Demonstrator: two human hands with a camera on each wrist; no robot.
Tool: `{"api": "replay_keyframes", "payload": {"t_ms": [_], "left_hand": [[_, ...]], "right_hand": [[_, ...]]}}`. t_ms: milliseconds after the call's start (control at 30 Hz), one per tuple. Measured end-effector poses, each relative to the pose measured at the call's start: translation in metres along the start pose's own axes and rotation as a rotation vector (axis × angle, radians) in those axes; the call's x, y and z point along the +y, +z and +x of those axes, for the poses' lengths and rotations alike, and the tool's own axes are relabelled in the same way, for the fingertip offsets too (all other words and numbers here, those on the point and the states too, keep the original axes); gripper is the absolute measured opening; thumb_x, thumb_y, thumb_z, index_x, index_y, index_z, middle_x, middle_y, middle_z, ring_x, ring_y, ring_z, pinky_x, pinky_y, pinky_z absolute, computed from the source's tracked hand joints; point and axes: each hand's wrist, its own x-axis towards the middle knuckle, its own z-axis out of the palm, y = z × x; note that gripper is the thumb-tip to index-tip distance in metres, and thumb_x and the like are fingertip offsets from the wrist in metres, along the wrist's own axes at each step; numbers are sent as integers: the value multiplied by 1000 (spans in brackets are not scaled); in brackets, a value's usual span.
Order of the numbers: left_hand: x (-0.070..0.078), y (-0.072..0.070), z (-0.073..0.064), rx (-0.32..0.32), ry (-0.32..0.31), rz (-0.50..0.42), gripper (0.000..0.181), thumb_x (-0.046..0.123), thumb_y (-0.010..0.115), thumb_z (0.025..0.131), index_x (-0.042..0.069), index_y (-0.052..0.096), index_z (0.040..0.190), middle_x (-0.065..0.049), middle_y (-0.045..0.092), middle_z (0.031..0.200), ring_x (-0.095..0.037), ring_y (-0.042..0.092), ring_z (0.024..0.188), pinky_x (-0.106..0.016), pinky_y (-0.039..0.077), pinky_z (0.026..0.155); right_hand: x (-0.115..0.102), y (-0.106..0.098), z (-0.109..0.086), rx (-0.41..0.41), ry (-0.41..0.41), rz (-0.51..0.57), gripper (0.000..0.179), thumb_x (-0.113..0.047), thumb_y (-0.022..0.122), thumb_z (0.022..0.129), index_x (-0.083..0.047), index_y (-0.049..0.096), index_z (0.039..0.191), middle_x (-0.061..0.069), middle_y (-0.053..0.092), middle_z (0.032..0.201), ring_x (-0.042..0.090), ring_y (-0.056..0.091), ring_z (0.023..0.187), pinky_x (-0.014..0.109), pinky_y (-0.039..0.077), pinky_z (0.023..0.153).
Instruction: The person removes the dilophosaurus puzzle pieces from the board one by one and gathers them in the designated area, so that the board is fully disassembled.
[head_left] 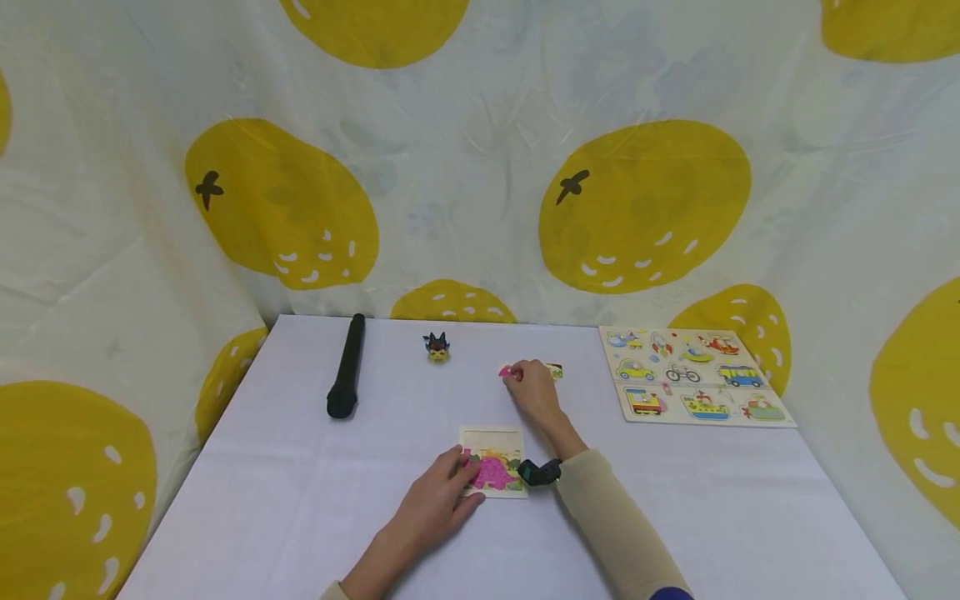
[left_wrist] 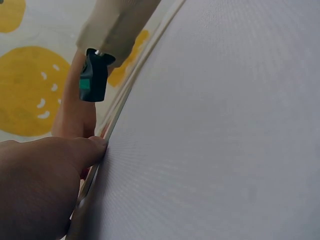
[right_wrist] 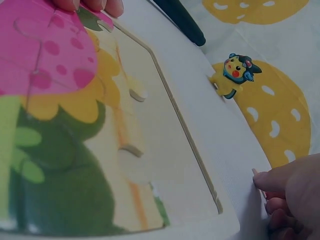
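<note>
A small jigsaw board (head_left: 456,433) lies near the front of the table, its lower part filled with a pink dinosaur picture (head_left: 492,472); the strip along its far side is bare wood. Over its left side rests my left hand (head_left: 435,498), fingertips on the picture and thumb (left_wrist: 92,150) against the board's edge. Farther back, my right hand (head_left: 536,393) pinches a thin puzzle piece (head_left: 506,372) with some pink on it between thumb and fingers. Another puzzle piece (head_left: 556,370) shows just beyond that hand, partly hidden by it.
To the left lies a black microphone (head_left: 348,367). A small yellow figure with a dark cap (head_left: 437,347) stands at the back of the table. At the back right is a large board of vehicle pictures (head_left: 682,379). A fruit-printed curtain (head_left: 465,208) hangs behind.
</note>
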Motion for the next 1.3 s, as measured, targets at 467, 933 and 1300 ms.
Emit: {"api": "replay_keyframes", "payload": {"t_ms": [467, 933, 1300], "left_hand": [[0, 3, 2, 45, 30, 20, 51, 42, 65, 96, 14, 61, 138, -9, 54, 142, -26, 51, 136, -41, 50, 107], [-2, 6, 2, 151, 91, 47, 48, 39, 71, 92, 11, 66, 131, -11, 58, 136, -28, 54, 132, -40, 52, 104], [-2, 5, 1, 132, 66, 46, 49, 40, 71, 92, 12, 65, 132, -12, 57, 137, -27, 56, 130, -40, 53, 102]], "right_hand": [[-1, -2, 3, -29, 27, -41, 24, -18, 69, 94, 1, 72, 110, 12, 64, 89, 23, 55, 81, 37, 48, 73], [-10, -21, -10, -69, 50, -7, 33, -27, 68, 95, -4, 70, 119, 9, 61, 88, 20, 53, 80, 30, 45, 69], [-16, -34, -35, -75, -50, 6, 30, -21, 70, 92, 0, 71, 114, 8, 64, 86, 18, 56, 76, 30, 47, 69]]}}
